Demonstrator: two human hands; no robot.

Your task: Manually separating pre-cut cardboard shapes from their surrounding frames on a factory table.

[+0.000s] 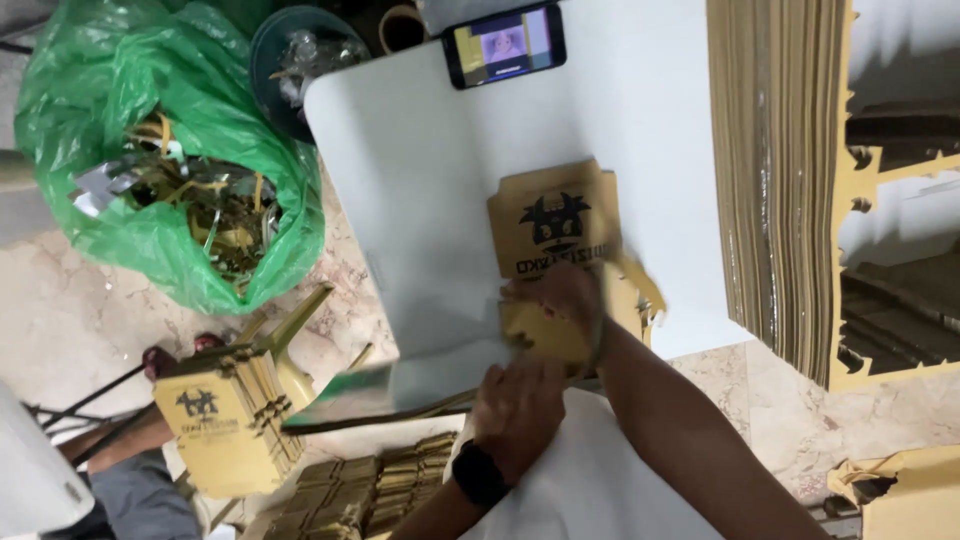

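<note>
Both hands work a printed yellow card blank at the near edge of the white surface.

The left hand [518,405], a dark watch on its wrist, sits nearest, pressed at the edge of the surface [420,200]; motion blur hides whether its grip is closed on anything. Just beyond, the right hand [560,305] closes its grip on the card blank [552,225], which lies flat in the middle. To work it cleanly, I judge one hand should pin the flat part while the other pulls evenly. Farther off stand a stack of card sheets [775,170], a green bag of offcuts [120,140] and a phone [504,44].
</note>
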